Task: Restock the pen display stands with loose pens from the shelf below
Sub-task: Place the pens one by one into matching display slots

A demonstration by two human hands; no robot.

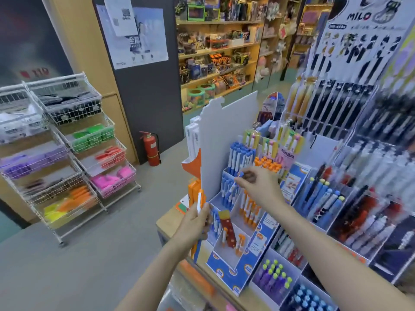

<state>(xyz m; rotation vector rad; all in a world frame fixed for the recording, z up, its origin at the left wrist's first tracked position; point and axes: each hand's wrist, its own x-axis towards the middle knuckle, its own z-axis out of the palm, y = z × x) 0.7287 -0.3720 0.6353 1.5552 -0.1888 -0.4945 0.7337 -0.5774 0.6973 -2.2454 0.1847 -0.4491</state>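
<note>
Above the tiered blue stand [233,248], the right hand [258,185] pinches a blue pen [237,181], tip angled down toward the stand's upper pocket (nearer hand); left of it, the left hand [195,223] grips upright pens [199,202].

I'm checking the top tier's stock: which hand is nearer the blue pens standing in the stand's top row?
Right. The right hand pinches a blue pen just below the top-row blue pens; the left hand is lower, by the stand's left edge.
</note>
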